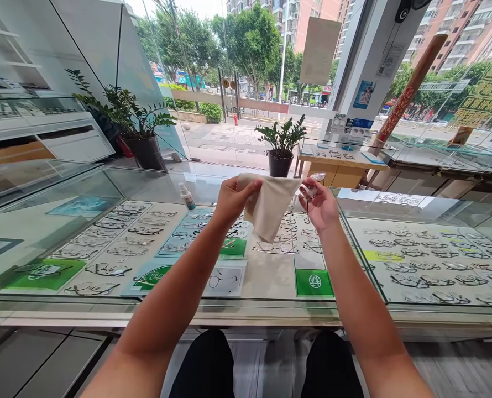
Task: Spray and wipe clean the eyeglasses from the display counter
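Observation:
A beige cloth (274, 207) hangs in folds above the glass counter. My left hand (235, 200) is closed on its upper left part, thumb on top. My right hand (323, 204) is closed on a pair of glasses (311, 191), whose lens and a thin dark temple show by the fingers. The cloth's upper right corner reaches the fingertips of this hand; whether they pinch it I cannot tell. A small white spray bottle (187, 197) stands on the counter to the left of my left hand.
Under the glass countertop (271, 305) lie rows of eyeglass frames (105, 269) and green cards (314, 282). Beyond the counter stand two potted plants (281, 160) and a wooden table (333, 166). A second glass case (428, 221) adjoins on the right.

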### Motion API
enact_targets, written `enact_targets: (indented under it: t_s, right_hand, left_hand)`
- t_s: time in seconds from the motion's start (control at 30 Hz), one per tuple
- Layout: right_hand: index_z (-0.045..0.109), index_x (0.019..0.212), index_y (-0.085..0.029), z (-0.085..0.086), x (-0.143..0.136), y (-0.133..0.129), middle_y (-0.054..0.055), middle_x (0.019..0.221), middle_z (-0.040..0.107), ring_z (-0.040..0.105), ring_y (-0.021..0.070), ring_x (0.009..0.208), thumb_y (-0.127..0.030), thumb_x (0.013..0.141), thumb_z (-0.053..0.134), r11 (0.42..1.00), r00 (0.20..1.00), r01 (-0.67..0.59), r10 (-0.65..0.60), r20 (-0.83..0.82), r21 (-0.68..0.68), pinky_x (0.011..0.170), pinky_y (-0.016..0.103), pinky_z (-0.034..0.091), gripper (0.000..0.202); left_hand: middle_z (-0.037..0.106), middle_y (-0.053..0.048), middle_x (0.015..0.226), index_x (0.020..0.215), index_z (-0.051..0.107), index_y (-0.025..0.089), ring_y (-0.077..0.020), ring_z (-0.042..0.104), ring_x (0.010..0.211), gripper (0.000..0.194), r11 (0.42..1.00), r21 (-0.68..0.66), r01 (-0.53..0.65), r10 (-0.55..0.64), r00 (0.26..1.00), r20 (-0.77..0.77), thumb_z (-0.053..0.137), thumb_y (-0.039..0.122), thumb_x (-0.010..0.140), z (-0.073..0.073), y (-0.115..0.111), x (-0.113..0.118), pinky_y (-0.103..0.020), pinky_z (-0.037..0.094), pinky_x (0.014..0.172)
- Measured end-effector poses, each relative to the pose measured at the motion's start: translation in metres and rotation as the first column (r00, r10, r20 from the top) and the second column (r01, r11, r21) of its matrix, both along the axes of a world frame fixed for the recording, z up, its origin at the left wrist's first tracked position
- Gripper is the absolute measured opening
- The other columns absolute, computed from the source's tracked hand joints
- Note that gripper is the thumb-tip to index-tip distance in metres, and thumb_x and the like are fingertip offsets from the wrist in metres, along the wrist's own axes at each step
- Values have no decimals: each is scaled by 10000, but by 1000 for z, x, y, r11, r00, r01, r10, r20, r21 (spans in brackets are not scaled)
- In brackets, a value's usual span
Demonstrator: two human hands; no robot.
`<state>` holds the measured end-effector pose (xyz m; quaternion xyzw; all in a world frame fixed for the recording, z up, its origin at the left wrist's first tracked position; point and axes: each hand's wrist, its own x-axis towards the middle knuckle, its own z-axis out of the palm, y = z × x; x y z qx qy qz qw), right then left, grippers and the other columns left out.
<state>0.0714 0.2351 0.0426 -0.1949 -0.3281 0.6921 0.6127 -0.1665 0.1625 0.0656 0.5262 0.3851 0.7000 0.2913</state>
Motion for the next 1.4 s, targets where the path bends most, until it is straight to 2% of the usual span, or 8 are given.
enact_targets:
  t_s: [0.13, 0.27, 0.37, 0.53, 0.73, 0.93, 1.17, 1.4]
  right_hand:
    - [810, 975, -247, 2, 2, -3, -2, 956, 794, 687, 107, 789, -290, 969, 689, 998, 999, 23, -25, 40, 52, 667, 218, 611, 129]
    - [783, 956, -256, 5, -3, -16, -4, 917, 769, 718, 158, 855, -334, 934, 744, 981, 985, -172, 169, 38, 92, 854, 373, 704, 90]
    - [765, 957, -253, 5, -11, -26, 4, 921, 778, 741, 199, 936, -345, 921, 769, 947, 954, -300, 297, 46, 113, 977, 492, 707, 99]
    - [758, 954, -245, 2, -18, -32, 22, 933, 795, 756, 213, 964, -362, 933, 755, 921, 927, -375, 372, 54, 105, 918, 445, 711, 119]
    - [736, 932, -248, 5, -17, -35, -4, 942, 783, 758, 201, 979, -324, 951, 719, 920, 926, -372, 378, -24, 124, 892, 426, 705, 80]
    - [729, 895, -252, 6, -22, -43, 14, 929, 793, 764, 208, 1040, -392, 973, 719, 914, 927, -376, 373, 48, 151, 910, 394, 678, 160]
    - [741, 877, -242, 14, -14, -40, 16, 908, 768, 764, 163, 962, -339, 957, 714, 946, 958, -282, 285, 1, 162, 771, 243, 628, 128]
    - [754, 913, -254, 20, 0, -32, 4, 924, 772, 762, 157, 969, -297, 981, 649, 976, 978, -178, 190, -90, 126, 765, 268, 620, 132]
  left_hand:
    - [737, -22, 723, 767, 811, 173, -144, 617, 655, 555, 998, -1, -64, 64, 998, -14, 996, 684, 654, 4, -2, -4, -273, 491, 626]
    - [726, -17, 718, 766, 811, 175, -140, 615, 651, 547, 997, -4, -80, 80, 997, 9, 994, 680, 660, 5, -1, -7, -262, 479, 611]
    - [764, -30, 777, 790, 826, 176, -149, 656, 695, 547, 1000, -17, -17, 19, 994, 110, 1022, 657, 618, 4, 3, -7, -260, 512, 651]
    - [784, -36, 804, 798, 828, 181, -165, 693, 717, 589, 997, -56, 46, -33, 976, 217, 1052, 654, 528, 5, 4, -1, -277, 553, 685]
    - [789, -43, 797, 804, 840, 185, -158, 681, 700, 544, 996, -67, 57, -47, 987, 153, 1030, 653, 601, -2, 7, 0, -271, 532, 655]
    - [774, -22, 773, 798, 830, 189, -156, 665, 682, 581, 994, -92, 55, -41, 988, 150, 1026, 688, 573, -4, 8, 1, -279, 543, 659]
    - [765, -33, 774, 773, 809, 181, -179, 666, 717, 597, 996, -91, -12, 19, 997, 75, 1006, 709, 577, -6, 12, -5, -289, 530, 672]
    - [756, -37, 736, 772, 827, 158, -162, 633, 672, 619, 992, -126, -15, 14, 1000, -10, 1019, 700, 543, -9, 15, -9, -286, 501, 652]
